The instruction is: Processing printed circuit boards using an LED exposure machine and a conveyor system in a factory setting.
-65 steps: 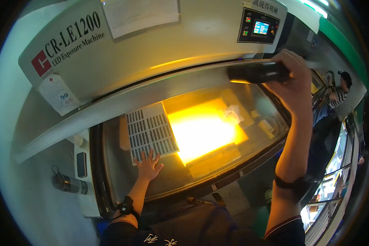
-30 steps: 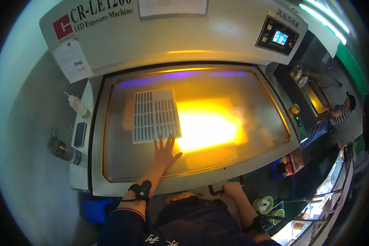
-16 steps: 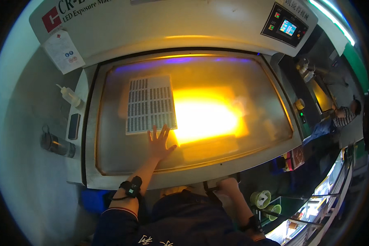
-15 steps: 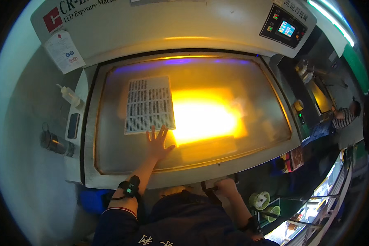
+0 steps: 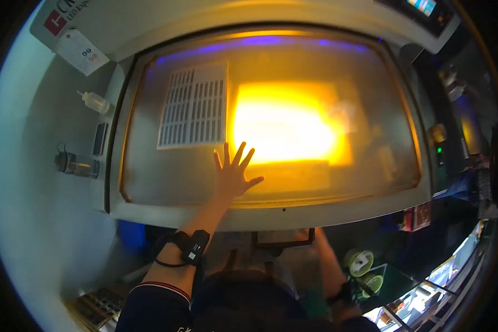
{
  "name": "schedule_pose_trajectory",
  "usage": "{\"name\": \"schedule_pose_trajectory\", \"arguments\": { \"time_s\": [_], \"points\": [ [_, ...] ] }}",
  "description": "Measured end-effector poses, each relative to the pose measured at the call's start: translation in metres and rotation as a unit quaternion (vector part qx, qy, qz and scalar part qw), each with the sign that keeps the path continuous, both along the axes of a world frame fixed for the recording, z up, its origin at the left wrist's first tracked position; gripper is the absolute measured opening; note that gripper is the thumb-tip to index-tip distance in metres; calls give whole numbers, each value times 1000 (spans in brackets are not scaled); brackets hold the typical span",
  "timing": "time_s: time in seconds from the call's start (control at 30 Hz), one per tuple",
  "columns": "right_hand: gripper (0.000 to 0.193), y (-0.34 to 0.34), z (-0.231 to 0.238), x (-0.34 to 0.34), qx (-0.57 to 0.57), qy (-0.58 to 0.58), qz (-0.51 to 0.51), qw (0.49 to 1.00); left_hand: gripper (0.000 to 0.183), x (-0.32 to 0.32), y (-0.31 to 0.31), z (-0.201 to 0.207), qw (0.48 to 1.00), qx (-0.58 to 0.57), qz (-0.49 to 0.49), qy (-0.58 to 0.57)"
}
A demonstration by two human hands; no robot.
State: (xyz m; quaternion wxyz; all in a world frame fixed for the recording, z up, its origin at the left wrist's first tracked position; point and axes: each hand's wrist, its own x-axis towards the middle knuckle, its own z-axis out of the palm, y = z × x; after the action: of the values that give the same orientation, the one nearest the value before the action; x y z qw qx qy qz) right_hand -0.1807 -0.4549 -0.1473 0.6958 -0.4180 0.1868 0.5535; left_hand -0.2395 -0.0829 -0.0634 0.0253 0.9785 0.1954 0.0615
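My left hand [image 5: 233, 176] is open, its fingers spread over the hazy cover surface [image 5: 177, 180] of a framed exposure bed. Just beyond its fingertips is a pale rectangular sheet [image 5: 195, 105] printed with rows of dark marks. A bright yellow-white glow [image 5: 288, 122] lies right of that sheet. Below the bed's front edge, my right hand [image 5: 314, 237] is beside the right end of a dark bar handle [image 5: 282, 244]. Blur and the handle hide its fingers, so I cannot see whether it grips.
A squeeze bottle [image 5: 96, 102], phone [image 5: 100, 139] and water bottle [image 5: 77, 164] lie along the left side. The machine's hood [image 5: 216, 14] spans the back. Green buckets [image 5: 358, 262] stand at the lower right, near a lit rack [image 5: 420, 301].
The view has shifted, and the bed appears higher. My left hand has moved right relative to the printed sheet, fingers spread wider. My right hand was closed on the handle; now it is blurred at its end.
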Motion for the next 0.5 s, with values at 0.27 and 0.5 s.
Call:
{"name": "schedule_pose_trajectory", "arguments": {
  "time_s": [0.27,0.5],
  "points": [
    [22,21,-77,67,-363,-387,290,797,97,-2,8,2,999,2,7,37],
    [23,40,-127,39,-408,-408,280,767,98,1,6,7,997,-12,4,73]
  ]
}}
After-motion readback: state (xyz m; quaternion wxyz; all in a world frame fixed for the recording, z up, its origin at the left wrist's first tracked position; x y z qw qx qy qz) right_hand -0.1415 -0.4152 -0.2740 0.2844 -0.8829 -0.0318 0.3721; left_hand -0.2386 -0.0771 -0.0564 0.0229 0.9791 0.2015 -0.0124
